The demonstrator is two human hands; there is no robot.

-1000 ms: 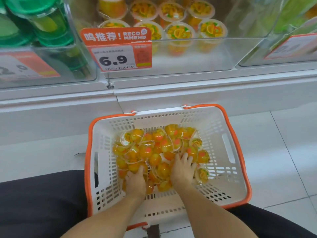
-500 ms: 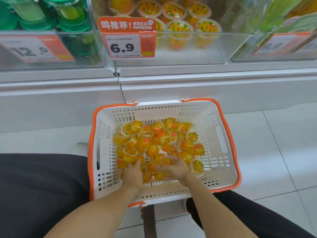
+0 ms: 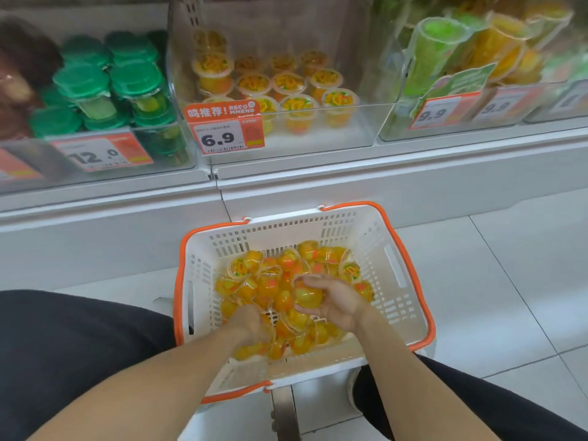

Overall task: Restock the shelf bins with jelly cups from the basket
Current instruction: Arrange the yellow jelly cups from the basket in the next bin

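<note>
Both hands work inside the basket (image 3: pixel 375 237): right hand (image 3: pixel 337 302) cups a jelly cup (image 3: pixel 307 296), left hand (image 3: pixel 251 323) is buried among cups, grip unclear.

The basket (image 3: pixel 375 237) is white with a slotted grid pattern in its walls and an orange rim. The jelly cups (image 3: pixel 273 284) heaped in it are clear, with yellow-orange jelly and red-orange pieces; one lid (image 3: pixel 239 267) shows yellow, orange and green print. The cups in the clear shelf bin (image 3: pixel 318 135) carry the same yellow, orange and green lids over orange-yellow contents. Its price tag (image 3: pixel 226 131) is orange with white lettering and a white panel with black "6.9". Left of it, jars (image 3: pixel 135 78) have green lids and yellow-green contents. The floor (image 3: pixel 496 281) is pale grey-white tile with thin dark lines. The trousers (image 3: pixel 79 351) are black
</note>
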